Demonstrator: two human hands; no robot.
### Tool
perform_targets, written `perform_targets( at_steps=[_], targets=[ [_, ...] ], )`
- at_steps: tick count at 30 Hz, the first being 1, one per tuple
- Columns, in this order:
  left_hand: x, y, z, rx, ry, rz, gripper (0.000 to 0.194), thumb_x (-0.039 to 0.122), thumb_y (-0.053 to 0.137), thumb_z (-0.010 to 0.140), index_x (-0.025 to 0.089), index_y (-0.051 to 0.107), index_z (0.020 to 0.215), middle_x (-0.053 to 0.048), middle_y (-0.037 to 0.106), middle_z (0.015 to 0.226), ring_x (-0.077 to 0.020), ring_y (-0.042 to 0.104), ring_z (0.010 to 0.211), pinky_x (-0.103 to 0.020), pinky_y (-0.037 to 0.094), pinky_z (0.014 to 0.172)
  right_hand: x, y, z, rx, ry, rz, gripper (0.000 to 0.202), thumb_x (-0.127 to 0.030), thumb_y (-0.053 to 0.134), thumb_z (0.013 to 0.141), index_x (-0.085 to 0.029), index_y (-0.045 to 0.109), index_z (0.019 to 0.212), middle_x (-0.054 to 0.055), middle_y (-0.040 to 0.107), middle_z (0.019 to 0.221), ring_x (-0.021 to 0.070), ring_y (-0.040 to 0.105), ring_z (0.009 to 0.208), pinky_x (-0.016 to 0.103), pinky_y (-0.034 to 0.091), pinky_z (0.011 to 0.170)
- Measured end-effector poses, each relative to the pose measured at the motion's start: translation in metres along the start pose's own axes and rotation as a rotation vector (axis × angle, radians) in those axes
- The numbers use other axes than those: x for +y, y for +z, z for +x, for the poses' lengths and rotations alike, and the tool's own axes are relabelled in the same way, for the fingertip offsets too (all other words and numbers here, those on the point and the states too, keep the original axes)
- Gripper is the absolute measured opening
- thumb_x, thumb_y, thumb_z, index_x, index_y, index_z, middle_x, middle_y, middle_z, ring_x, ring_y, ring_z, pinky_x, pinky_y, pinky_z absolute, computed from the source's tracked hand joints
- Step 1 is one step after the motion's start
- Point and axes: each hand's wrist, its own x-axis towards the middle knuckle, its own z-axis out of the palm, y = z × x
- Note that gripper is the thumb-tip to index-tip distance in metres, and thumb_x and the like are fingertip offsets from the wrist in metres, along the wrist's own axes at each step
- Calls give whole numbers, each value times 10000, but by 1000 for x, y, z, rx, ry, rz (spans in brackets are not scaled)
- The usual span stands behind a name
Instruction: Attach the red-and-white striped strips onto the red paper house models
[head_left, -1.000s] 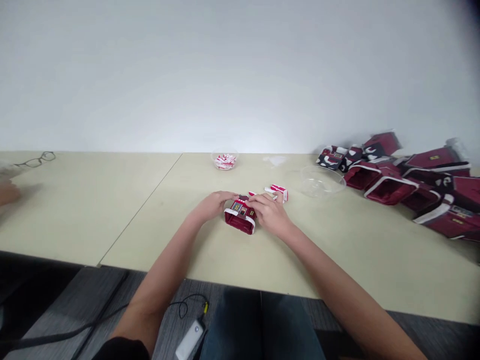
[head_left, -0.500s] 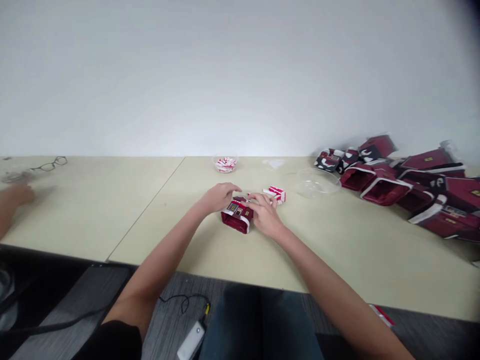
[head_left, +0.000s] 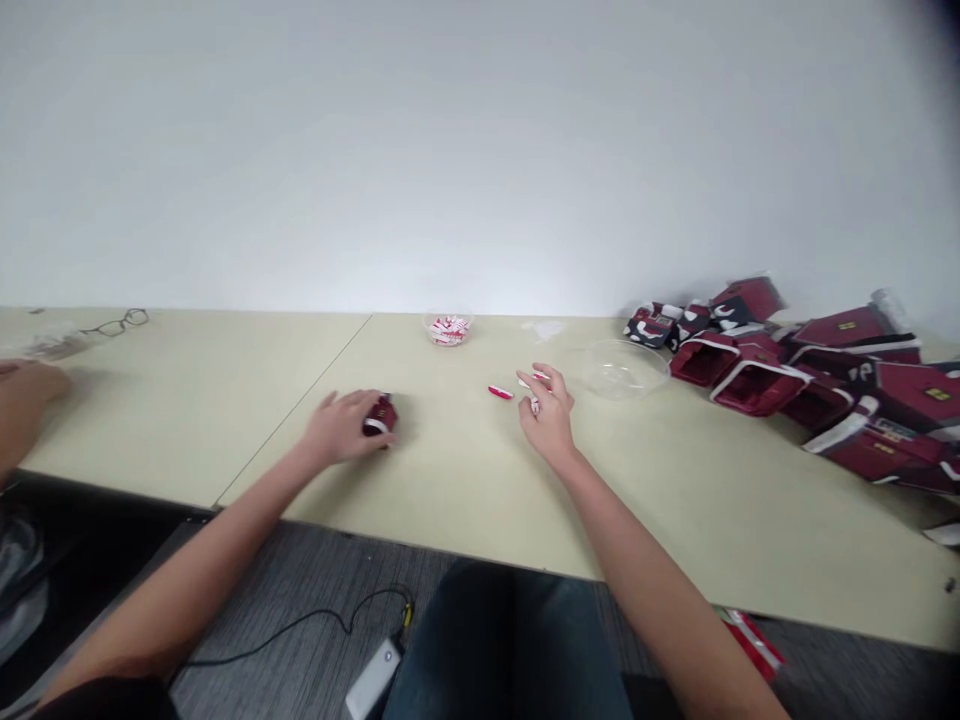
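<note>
My left hand (head_left: pixel 343 428) is wrapped round a small maroon box printed like a house (head_left: pixel 379 415) with white trim, left of the table's middle. Much of the box is hidden by the fingers. My right hand (head_left: pixel 549 412) reaches over a few red-and-white packets (head_left: pixel 535 405), its fingers bent and apart; whether a fingertip touches one cannot be made out. Just left of that hand, a single red-and-white packet (head_left: pixel 501 392) lies on the table.
A clear bowl of red-and-white packets (head_left: pixel 449 330) stands near the wall. At right are a clear round lid or dish (head_left: pixel 624 370) and a heap of maroon house boxes (head_left: pixel 761 385). Glasses (head_left: pixel 114 326) and another person's hand (head_left: pixel 34 390) are at far left.
My left hand has carried the maroon box leftward, away from my right hand. My right hand has let go of the box and moved slightly right, over the packets.
</note>
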Motion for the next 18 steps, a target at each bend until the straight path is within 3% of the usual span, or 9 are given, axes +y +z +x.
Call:
perform_targets(
  at_steps=[2,4,6,7,10,15,18],
  targets=[
    [-50,-8,1,-14,-161,89,953,753,529,712,216,327,1473,-101,296,1443,-263,304,1395,-547,78,1217,0,2,0,-12,-17,-20,415,-136,453,804,-207,636,1170,134,469,1334,235,561,1048,465,350,965],
    [-86,-18,2,70,-287,167,1074,753,543,702,191,163,1535,-136,166,1488,-322,192,1434,-608,53,1165,0,2,0,-23,-55,-53,401,-145,460,819,-210,633,1175,128,469,1339,233,562,1048,460,341,962],
    [-99,-26,5,168,-360,196,1172,765,533,701,165,-1,1555,-157,38,1504,-363,101,1446,-636,62,1134,1,1,1,-26,-72,-90,387,-157,471,828,-212,630,1176,122,473,1341,234,563,1049,454,336,952],
    [-95,-28,8,201,-375,187,1194,769,521,708,156,-62,1551,-161,-5,1503,-371,79,1448,-639,69,1130,2,0,2,-28,-69,-106,382,-163,475,830,-210,629,1177,122,476,1339,235,564,1046,450,338,941],
    [-48,-20,25,217,-330,73,1190,748,501,740,155,-157,1535,-159,-40,1502,-354,85,1453,-624,90,1152,8,-2,3,-21,-50,-151,377,-168,480,830,-202,631,1174,127,491,1327,242,567,1042,438,348,902],
    [86,13,59,137,-78,-257,1103,633,522,794,218,-200,1518,-135,56,1508,-302,187,1442,-591,167,1173,17,-2,2,-1,-48,-220,348,-173,505,821,-200,654,1134,120,552,1264,245,570,1041,418,355,872],
    [146,30,63,64,62,-303,956,551,473,853,303,-173,1512,-89,94,1511,-277,201,1441,-606,184,1152,19,-8,5,18,-83,-273,329,-184,506,836,-201,653,1129,105,584,1224,230,573,1029,406,360,891]
  ],
)
